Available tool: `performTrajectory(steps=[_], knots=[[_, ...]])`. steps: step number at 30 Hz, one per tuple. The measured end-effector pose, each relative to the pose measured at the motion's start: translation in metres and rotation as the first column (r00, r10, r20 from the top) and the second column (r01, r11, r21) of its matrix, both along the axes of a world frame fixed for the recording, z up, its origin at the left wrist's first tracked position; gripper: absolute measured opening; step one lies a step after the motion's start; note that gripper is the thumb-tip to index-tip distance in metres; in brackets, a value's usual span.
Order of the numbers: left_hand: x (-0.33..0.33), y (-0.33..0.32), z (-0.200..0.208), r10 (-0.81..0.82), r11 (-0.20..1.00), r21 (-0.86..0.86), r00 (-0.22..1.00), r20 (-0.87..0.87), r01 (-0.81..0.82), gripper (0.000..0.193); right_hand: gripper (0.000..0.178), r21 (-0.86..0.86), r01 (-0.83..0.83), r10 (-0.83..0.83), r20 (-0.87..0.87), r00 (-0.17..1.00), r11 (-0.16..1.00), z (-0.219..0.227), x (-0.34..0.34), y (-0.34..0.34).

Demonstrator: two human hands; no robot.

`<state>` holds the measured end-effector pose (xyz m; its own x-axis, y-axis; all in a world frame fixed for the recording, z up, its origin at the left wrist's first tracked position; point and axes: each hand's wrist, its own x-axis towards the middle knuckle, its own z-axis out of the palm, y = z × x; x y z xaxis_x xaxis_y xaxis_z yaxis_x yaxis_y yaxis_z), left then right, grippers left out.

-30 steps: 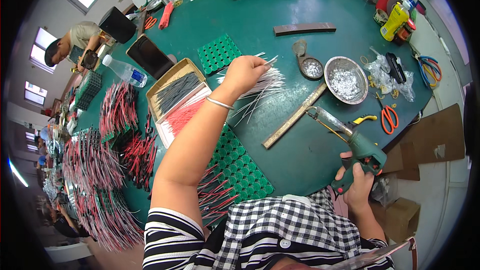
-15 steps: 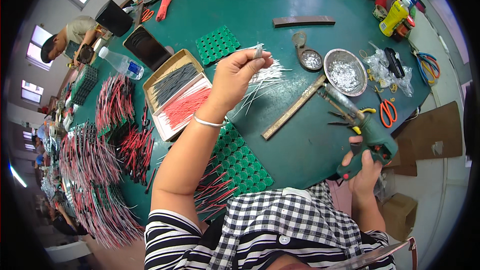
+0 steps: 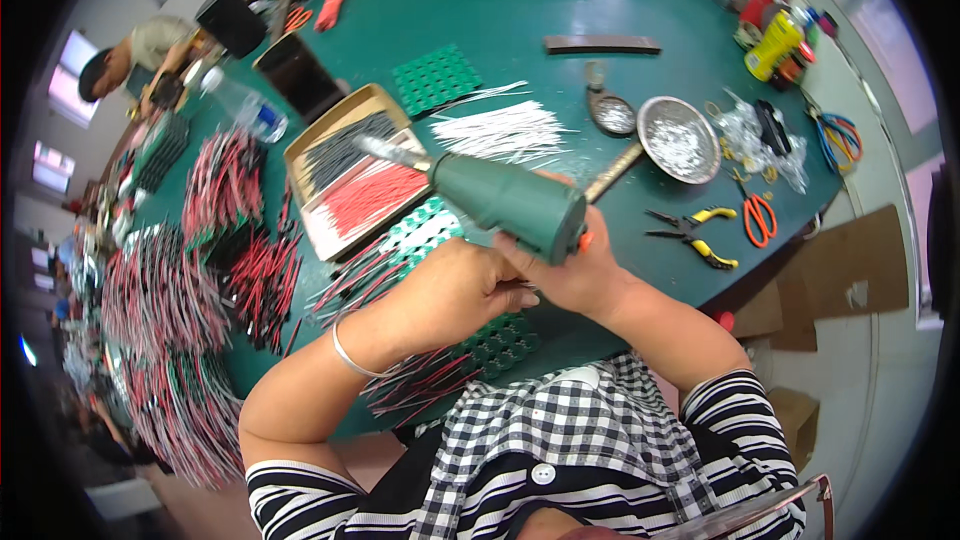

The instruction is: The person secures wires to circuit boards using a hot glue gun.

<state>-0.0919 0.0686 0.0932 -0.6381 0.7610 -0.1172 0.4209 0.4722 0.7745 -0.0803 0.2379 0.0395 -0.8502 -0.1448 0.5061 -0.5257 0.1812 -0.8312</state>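
At frame centre, the right hand [image 3: 585, 270] wraps its fingers round the gun [image 3: 500, 198], likely hefty, rigid, best held by its casing [image 3: 525, 210]. The left hand [image 3: 450, 292] has curled fingers; I cannot tell what they pinch, if anything.

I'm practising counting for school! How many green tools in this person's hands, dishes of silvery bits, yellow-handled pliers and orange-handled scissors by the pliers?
Green tool, in the right hand: 1
Dishes, big bowl and small dish: 2
Yellow-handled pliers: 1
Orange-handled scissors: 1
Total: 5
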Motion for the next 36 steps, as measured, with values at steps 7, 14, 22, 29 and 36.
performTrajectory(steps=[7, 14, 22, 29, 36], knots=[[0.015, -0.082, -0.018, 0.227, 0.962, -0.056, 0.894, -0.386, -0.268, 0.014, 0.038, 0.413, 0.005, 0.085, -0.201, 0.976, 0.911, 0.033, -0.026, 0.026], [0.017, -0.124, -0.047, 0.365, 0.811, -0.104, 0.638, -0.678, -0.575, 0.018, 0.047, 0.713, -0.13, 0.182, 0.003, 0.983, 0.689, 0.049, -0.035, 0.073], [-0.001, -0.122, -0.083, 0.247, 0.767, -0.139, 0.487, -0.837, -0.627, 0.014, 0.049, -0.196, -0.068, 0.184, 0.673, 0.717, 0.978, -0.011, 0.001, 0.037], [-0.001, -0.126, -0.091, 0.258, 0.804, -0.08, 0.468, -0.845, -0.589, 0.012, 0.046, -0.178, -0.132, 0.216, 0.637, 0.74, 0.975, -0.028, 0.014, 0.012], [0.0, -0.125, -0.094, 0.241, 0.797, -0.115, 0.485, -0.841, -0.593, 0.01, 0.03, 0.201, -0.251, 0.061, 0.654, 0.754, 0.947, -0.027, 0.026, 0.014]])
